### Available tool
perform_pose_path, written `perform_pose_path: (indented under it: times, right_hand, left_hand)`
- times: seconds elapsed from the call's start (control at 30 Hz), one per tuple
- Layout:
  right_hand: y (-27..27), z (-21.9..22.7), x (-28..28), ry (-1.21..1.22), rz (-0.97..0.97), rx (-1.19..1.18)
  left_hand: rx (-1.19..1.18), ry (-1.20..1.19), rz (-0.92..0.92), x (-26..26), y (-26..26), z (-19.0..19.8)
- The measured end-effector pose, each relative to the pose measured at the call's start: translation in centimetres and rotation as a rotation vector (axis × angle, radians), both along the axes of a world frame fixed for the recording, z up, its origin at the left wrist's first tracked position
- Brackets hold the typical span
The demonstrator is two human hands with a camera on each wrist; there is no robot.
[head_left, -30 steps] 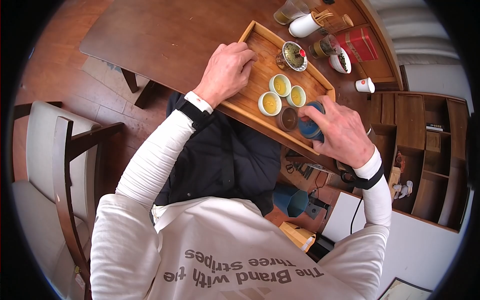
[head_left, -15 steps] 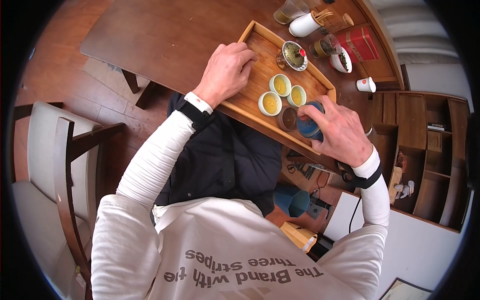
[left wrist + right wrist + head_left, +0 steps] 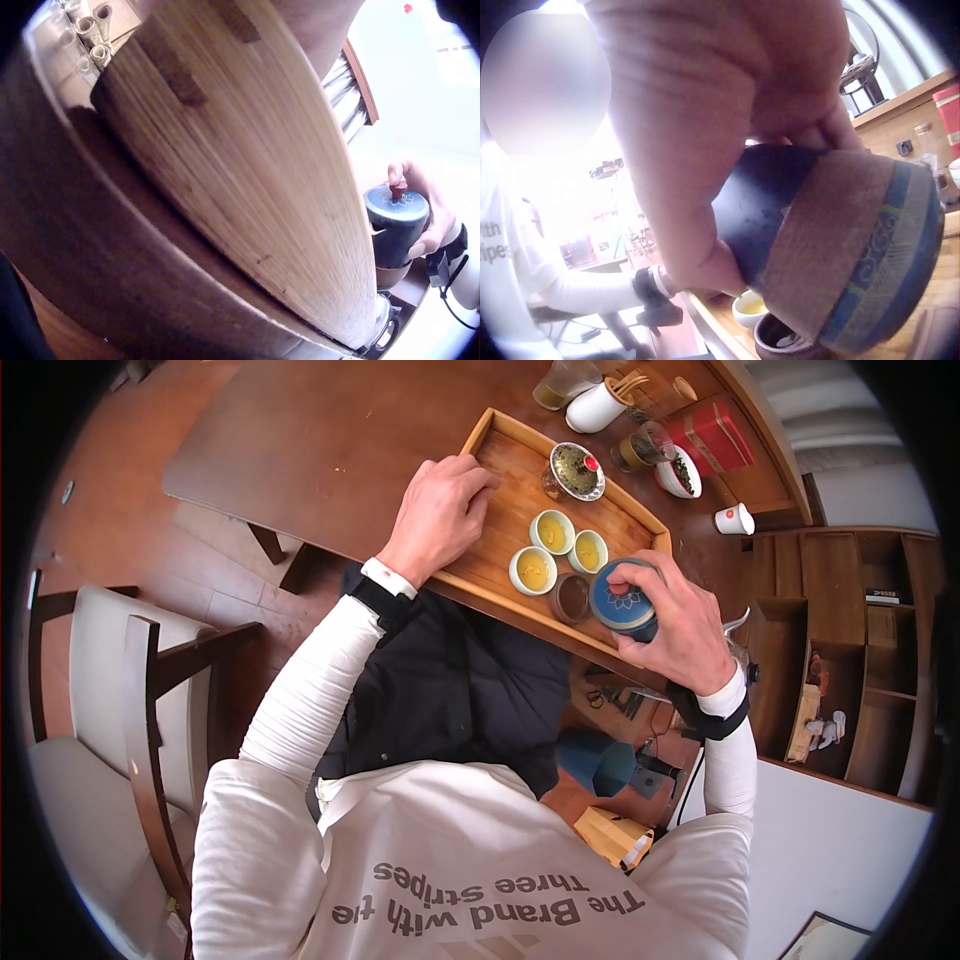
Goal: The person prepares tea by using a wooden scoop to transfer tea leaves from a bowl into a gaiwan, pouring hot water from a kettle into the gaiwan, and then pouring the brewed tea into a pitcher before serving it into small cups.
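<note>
In the head view my right hand (image 3: 680,620) holds a blue lidded teapot (image 3: 617,625) over the near right corner of a wooden tray (image 3: 505,525). A fingertip lies on the lid, which has a white flower drawing; a red-brown knob (image 3: 398,190) shows in the left wrist view. The brown band (image 3: 832,240) and patterned edge show from the right wrist. Close beside the teapot stands a brown cup (image 3: 571,598). Three pale cups (image 3: 533,570) with yellow tea sit beyond it. My left hand (image 3: 435,515) grips the tray's left end wall (image 3: 262,165).
On the tray's far side stands a glass vessel with a red-knobbed lid (image 3: 577,470). Behind the tray are a white holder with wooden tools (image 3: 597,406), a glass (image 3: 643,448), a bowl of leaves (image 3: 680,473), a red box (image 3: 715,438) and a paper cup (image 3: 734,520).
The teapot has turned in my right hand, so its flower-patterned lid faces the head camera more fully. My left hand stays at the tray's end; the head view has shifted slightly.
</note>
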State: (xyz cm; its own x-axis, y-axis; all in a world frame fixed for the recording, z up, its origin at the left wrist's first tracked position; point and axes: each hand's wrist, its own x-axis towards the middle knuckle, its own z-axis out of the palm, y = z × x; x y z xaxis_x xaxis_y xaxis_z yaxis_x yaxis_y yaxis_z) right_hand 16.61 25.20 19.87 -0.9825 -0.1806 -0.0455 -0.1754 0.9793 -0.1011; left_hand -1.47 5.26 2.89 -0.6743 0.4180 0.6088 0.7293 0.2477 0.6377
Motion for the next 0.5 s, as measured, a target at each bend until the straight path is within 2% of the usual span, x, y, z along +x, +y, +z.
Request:
perform_pose_path:
  times: [0.07,0.13,0.27,0.33,0.4,0.5]
  right_hand:
    - [0.6,-0.4,0.5,0.036,-0.038,-0.07]
    - [1.3,-1.0,1.3,0.137,-0.108,-0.285]
    - [2.8,-2.0,2.8,0.271,-0.194,-0.443]
    - [3.7,-3.2,3.1,0.41,-0.305,-0.7]
    - [4.6,-3.3,2.4,0.48,-0.302,-0.941]
    - [7.4,-3.0,0.9,0.619,-0.332,-0.819]
  left_hand:
    - [-0.008,0.008,-0.002,0.0,0.0,0.1]
    - [-0.02,-0.022,0.004,0.0,0.1,0.1]
    - [-0.042,0.026,-0.015,0.0,0.1,0.1]
    - [-0.063,0.032,-0.009,-0.1,0.0,0.4]
    - [-0.071,0.015,-0.03,0.0,-0.1,0.7]
    - [-0.085,0.025,-0.034,0.3,0.1,1.1]
